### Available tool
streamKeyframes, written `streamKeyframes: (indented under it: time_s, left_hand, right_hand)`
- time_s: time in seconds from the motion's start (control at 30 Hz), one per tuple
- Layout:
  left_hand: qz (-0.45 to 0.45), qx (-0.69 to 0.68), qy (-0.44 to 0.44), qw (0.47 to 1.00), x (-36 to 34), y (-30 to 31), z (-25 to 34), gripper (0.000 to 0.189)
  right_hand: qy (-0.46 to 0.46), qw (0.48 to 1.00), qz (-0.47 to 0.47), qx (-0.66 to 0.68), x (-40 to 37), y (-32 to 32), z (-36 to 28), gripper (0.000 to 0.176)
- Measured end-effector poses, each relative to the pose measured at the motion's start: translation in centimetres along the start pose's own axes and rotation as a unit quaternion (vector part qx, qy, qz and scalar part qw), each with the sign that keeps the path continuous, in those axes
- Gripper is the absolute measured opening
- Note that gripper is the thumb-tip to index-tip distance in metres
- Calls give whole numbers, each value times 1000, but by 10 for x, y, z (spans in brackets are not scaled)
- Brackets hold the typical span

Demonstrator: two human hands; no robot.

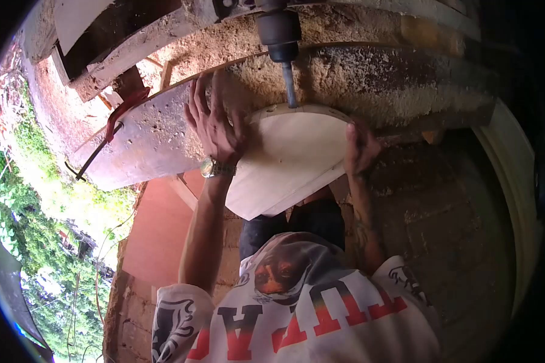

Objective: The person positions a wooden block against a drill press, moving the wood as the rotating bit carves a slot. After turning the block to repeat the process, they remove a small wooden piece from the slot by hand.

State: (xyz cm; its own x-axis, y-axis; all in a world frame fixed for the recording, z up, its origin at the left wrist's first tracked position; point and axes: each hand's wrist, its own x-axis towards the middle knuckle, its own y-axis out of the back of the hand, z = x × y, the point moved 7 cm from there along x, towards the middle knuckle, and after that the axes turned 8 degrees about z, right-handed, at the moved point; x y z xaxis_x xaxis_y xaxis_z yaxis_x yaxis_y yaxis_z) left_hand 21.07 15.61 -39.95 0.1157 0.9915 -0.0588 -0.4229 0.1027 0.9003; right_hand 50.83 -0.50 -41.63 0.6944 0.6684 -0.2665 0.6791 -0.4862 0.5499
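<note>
White shirt [321, 302], board [290, 157] edge at bit [289, 85], left fingers [201, 97] spread, right fingers [351, 132] pinching board.

Pale board [290, 151], curved top edge, under drill bit [289, 85]

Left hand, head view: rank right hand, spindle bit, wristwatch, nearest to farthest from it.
From the left hand, as seen in the head view:
1. Wristwatch: on the left wrist.
2. Spindle bit: to its right, pointing down at the pale board's far edge.
3. Right hand: at the board's right edge.
</note>
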Motion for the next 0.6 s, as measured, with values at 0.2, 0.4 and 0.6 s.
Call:
streamKeyframes:
  time_s: [0.2,0.4,0.6]
  left_hand:
    - [24,41,-5,999,6,3,7,64]
    - [40,35,0,999,21,7,10,57]
    - [53,61,-6,997,32,7,7,49]
  right_hand:
    - [33,999,-7,11,6,-4,-1,38]
    - [53,997,-50,-4,29,-11,-33,35]
    - [29,999,-34,3,32,-16,-26,38]
